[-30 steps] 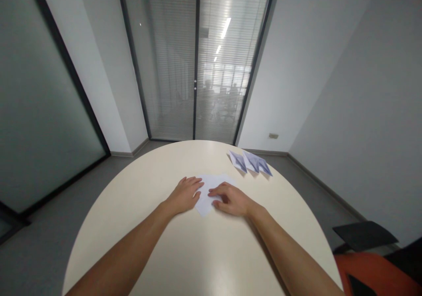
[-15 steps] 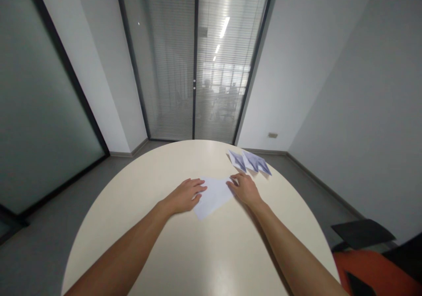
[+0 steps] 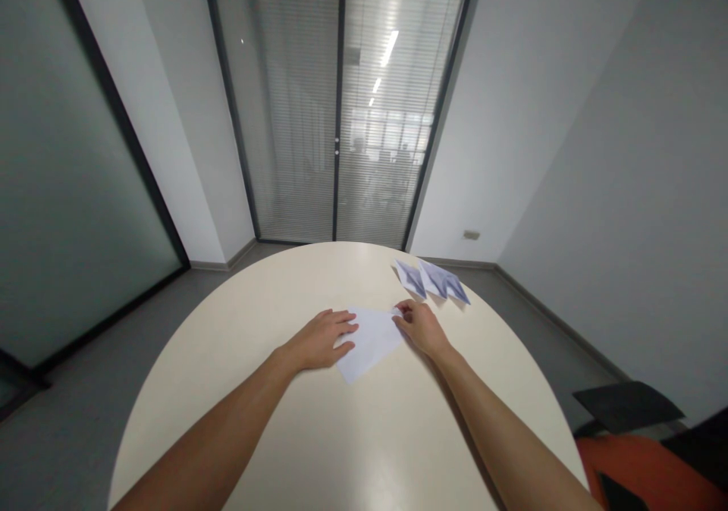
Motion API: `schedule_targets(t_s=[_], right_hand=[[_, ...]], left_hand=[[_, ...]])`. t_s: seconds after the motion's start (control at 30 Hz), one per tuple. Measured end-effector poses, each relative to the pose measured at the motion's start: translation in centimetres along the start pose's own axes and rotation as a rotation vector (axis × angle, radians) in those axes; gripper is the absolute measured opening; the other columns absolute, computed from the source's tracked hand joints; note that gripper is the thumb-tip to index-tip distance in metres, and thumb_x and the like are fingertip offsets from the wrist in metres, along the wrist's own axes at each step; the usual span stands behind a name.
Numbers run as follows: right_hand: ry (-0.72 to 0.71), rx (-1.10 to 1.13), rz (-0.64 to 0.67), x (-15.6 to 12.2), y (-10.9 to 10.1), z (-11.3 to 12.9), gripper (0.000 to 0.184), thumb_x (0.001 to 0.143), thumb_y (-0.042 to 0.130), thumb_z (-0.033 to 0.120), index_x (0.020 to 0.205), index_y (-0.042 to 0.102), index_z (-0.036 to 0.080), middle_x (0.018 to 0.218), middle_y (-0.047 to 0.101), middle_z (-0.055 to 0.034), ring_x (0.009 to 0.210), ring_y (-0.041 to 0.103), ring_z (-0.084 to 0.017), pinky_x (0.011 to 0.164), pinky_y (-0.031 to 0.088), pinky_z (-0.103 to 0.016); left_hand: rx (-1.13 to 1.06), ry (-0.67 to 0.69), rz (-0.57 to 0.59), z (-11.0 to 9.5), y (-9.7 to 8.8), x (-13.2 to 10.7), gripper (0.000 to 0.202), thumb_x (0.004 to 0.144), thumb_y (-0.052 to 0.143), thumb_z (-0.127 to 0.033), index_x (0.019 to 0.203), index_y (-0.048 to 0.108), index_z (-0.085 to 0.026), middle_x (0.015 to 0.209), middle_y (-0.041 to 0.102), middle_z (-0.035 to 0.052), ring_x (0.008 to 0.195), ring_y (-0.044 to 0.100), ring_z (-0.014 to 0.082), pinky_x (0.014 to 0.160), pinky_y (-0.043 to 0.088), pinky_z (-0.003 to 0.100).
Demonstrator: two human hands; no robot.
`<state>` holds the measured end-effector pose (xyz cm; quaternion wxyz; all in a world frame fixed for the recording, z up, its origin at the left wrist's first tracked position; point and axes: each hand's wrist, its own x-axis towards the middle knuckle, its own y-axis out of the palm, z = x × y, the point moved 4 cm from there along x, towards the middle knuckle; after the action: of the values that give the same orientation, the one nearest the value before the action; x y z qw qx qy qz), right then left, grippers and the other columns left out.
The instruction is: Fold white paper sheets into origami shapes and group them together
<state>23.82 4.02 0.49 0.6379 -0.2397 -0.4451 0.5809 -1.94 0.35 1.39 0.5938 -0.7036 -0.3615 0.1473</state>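
Note:
A white folded sheet of paper (image 3: 371,341) lies on the round cream table (image 3: 341,435) in front of me. My left hand (image 3: 318,340) rests flat on the sheet's left edge, fingers stretched out, pressing it down. My right hand (image 3: 421,326) is at the sheet's far right corner, its fingertips curled and pinched on that corner. Beyond my right hand, several folded paper pieces (image 3: 432,279) lie in a row near the table's far right edge.
A glass door with blinds (image 3: 338,109) stands behind the table. Dark glass panels (image 3: 62,185) line the left wall. An orange chair with a black armrest (image 3: 631,435) sits at the lower right, close to the table's edge.
My right hand slid from the near middle of the sheet out to its far right corner and curled its fingers there. My left hand stayed on the left edge.

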Motion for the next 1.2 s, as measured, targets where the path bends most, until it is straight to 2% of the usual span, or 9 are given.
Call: schedule_targets(t_s=[0.13,0.27,0.37,0.53,0.67,0.8,0.9,1.03,1.2], right_hand=[[-0.086,0.023,0.015,0.0,0.1,0.3,0.031,0.087,0.059,0.027,0.114,0.071,0.018,0.095,0.074,-0.0077,0.088,0.065,-0.022,0.082,0.047,-0.031],[-0.166,-0.028,0.065,-0.1,0.0,0.9,0.028,0.091,0.055,0.025,0.108,0.076,0.020,0.103,0.073,-0.0095,0.096,0.065,-0.023,0.089,0.046,-0.031],[-0.163,-0.067,0.082,-0.3,-0.1,1.1,0.027,0.092,0.054,0.023,0.106,0.077,0.021,0.104,0.072,-0.0095,0.096,0.065,-0.022,0.089,0.046,-0.029],[-0.190,-0.097,0.112,-0.7,-0.3,1.9,0.028,0.094,0.052,0.022,0.106,0.077,0.020,0.103,0.069,-0.0095,0.089,0.066,-0.019,0.083,0.046,-0.026],[-0.247,-0.140,0.152,-0.9,-0.6,2.8,0.029,0.096,0.049,0.026,0.102,0.077,0.018,0.100,0.068,-0.0099,0.088,0.064,-0.019,0.082,0.046,-0.026],[-0.271,-0.231,0.217,-1.4,-1.0,3.6,0.027,0.095,0.051,0.032,0.093,0.075,0.019,0.103,0.067,-0.0111,0.095,0.062,-0.022,0.087,0.044,-0.029],[-0.285,-0.280,0.256,-1.8,-1.3,4.0,0.027,0.094,0.053,0.036,0.098,0.072,0.018,0.109,0.065,-0.0131,0.100,0.060,-0.025,0.090,0.042,-0.033],[-0.292,-0.285,0.280,-2.1,-1.6,4.3,0.029,0.095,0.052,0.038,0.102,0.070,0.017,0.113,0.063,-0.0144,0.101,0.058,-0.025,0.092,0.042,-0.035],[-0.290,-0.275,0.240,-2.2,-1.3,4.5,0.030,0.094,0.053,0.042,0.100,0.069,0.017,0.115,0.063,-0.0147,0.105,0.056,-0.026,0.094,0.041,-0.037]], left_hand=[[0.009,-0.004,0.006,-0.1,0.1,0.0,0.041,0.097,0.050,-0.041,0.133,0.059,-0.024,0.148,0.052,0.0087,0.138,0.044,0.0257,0.117,0.029,0.050],[0.020,0.003,-0.018,0.0,0.2,0.0,0.041,0.096,0.052,-0.040,0.133,0.059,-0.023,0.147,0.052,0.0091,0.138,0.044,0.0258,0.117,0.030,0.048],[0.029,0.024,-0.062,0.0,0.1,0.2,0.039,0.095,0.056,-0.037,0.130,0.061,-0.022,0.143,0.056,0.0087,0.133,0.047,0.0250,0.114,0.034,0.044],[0.093,0.033,-0.108,0.0,-0.4,0.5,0.024,0.097,0.053,-0.024,0.116,0.068,-0.023,0.123,0.068,0.0054,0.114,0.058,0.0218,0.101,0.043,0.040],[0.161,0.009,-0.078,0.1,-0.5,0.7,0.026,0.098,0.047,-0.017,0.106,0.072,-0.022,0.115,0.072,0.0052,0.107,0.062,0.0217,0.092,0.045,0.039],[0.212,-0.048,-0.025,-0.7,-0.8,0.9,0.029,0.098,0.043,-0.018,0.096,0.073,-0.021,0.103,0.074,0.0073,0.098,0.065,0.0237,0.087,0.046,0.039],[0.250,-0.127,-0.001,-2.2,-1.3,1.0,0.032,0.099,0.042,-0.027,0.090,0.072,-0.019,0.088,0.073,0.0114,0.090,0.066,0.0269,0.087,0.046,0.043],[0.247,-0.158,0.014,-3.9,-1.4,0.9,0.034,0.097,0.044,-0.039,0.095,0.070,-0.016,0.099,0.071,0.0153,0.097,0.065,0.0315,0.090,0.044,0.048],[0.264,-0.183,-0.006,-3.8,-0.9,0.7,0.045,0.094,0.047,-0.053,0.112,0.066,-0.015,0.123,0.065,0.0180,0.110,0.060,0.0357,0.093,0.042,0.050]])
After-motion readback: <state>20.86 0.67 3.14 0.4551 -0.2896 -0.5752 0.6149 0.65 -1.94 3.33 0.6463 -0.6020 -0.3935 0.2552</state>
